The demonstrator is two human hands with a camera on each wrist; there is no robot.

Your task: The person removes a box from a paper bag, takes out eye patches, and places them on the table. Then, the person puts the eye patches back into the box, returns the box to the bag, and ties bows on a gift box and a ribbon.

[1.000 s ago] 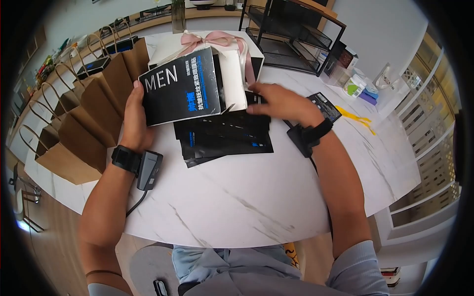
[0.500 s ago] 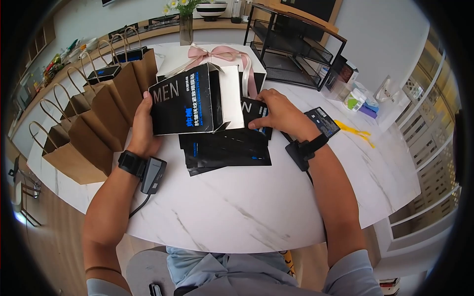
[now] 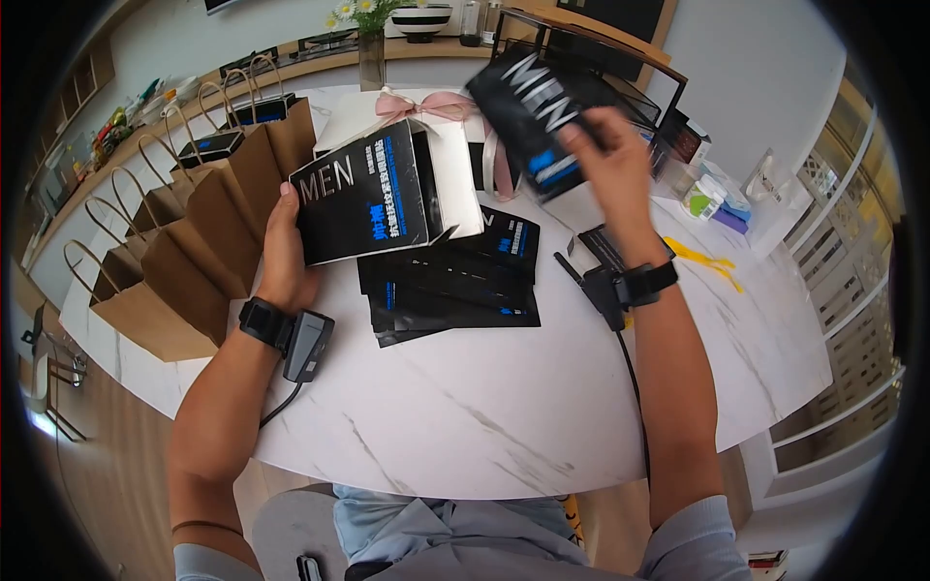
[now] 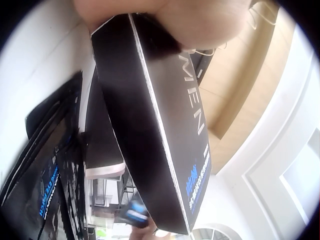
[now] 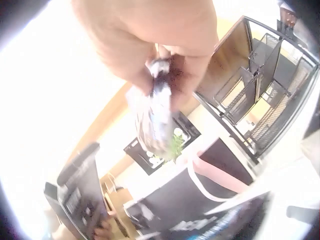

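Observation:
My left hand (image 3: 283, 254) grips the left end of a black box (image 3: 358, 198) marked MEN, held tilted with its white flap (image 3: 457, 182) open toward the right. In the left wrist view the box (image 4: 172, 120) hangs from the hand (image 4: 170, 17). My right hand (image 3: 618, 174) pinches a black sachet (image 3: 531, 121) by its lower right edge, raised right of the box. The right wrist view shows the sachet (image 5: 152, 117) edge-on and blurred under the fingers. Several black sachets (image 3: 455, 290) lie in an overlapping pile on the marble table (image 3: 465, 407), partly beneath the box.
Brown paper bags (image 3: 170, 300) stand in a row at the left. Behind the box is a white box with a pink ribbon (image 3: 436, 103). A black mesh rack (image 3: 668, 92) stands at the back right, near small bottles (image 3: 702, 198) and a yellow strap (image 3: 702, 258).
My right hand has lifted a sachet off the pile, up and to the right. The left hand still holds the box in nearly the same place.

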